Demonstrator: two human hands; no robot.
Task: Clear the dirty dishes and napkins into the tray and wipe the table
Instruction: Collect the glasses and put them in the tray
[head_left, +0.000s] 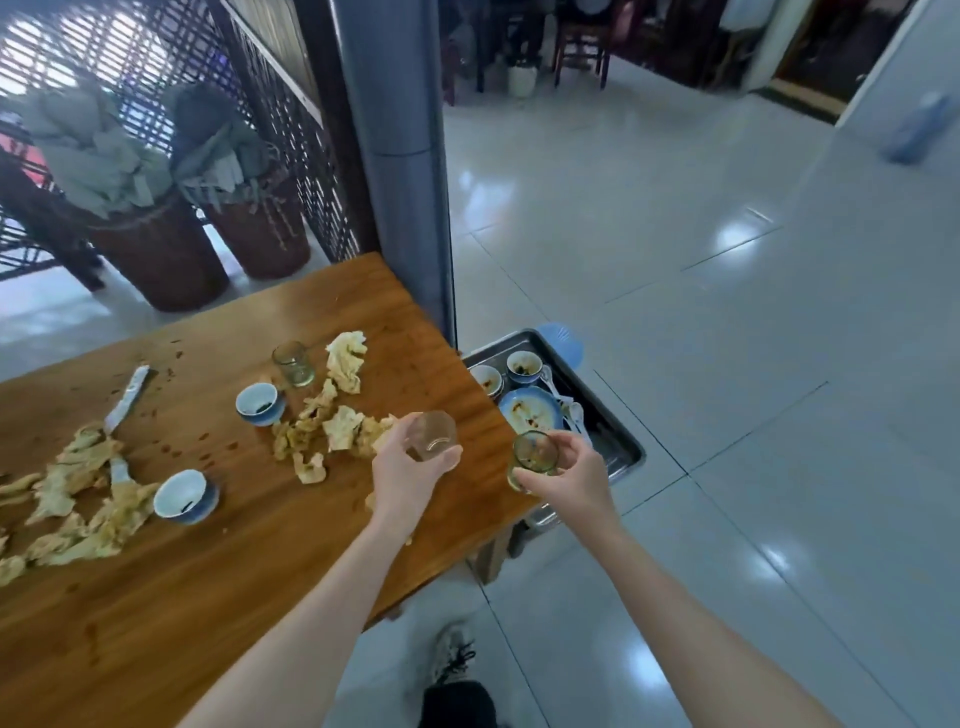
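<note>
Shoe (452, 652): on the floor tiles, just off the table's near edge.
Table (208, 597): wooden, stained with dark spots and strewn with litter.
Left napkin heap (78, 514): crumpled, soiled paper along the table's left edge.
Near bowl (184, 496): small and blue, tipped on its side just beside that heap, dark dregs inside.
Left hand (402, 480): over the table near its right edge, fingers curled round a clear glass (431, 436) held tilted.
Right hand (571, 475): past the table's near right corner, above the near end of the tray, gripping a greenish glass (534, 454) with dark residue in it.
Middle napkin heap (322, 431): scattered wads just left of the left hand.
Second bowl (257, 404): blue, left of the middle heap, also dirty.
Pale strip (127, 397): flat, lying aslant towards the table's far left.
Tray (613, 434): metal, set lower than the table against its right edge, partly tucked under it.
Tray contents: a smeared blue plate (530, 410), two small bowls (524, 364) behind it, white spoons (574, 415) to the right.
Third glass (293, 364): upright on the table towards its far edge.
Far napkin (345, 361): one crumpled wad just right of that glass.
Baskets (161, 254): two dark ones on the floor beyond the far edge, stuffed with grey cloth.
</note>
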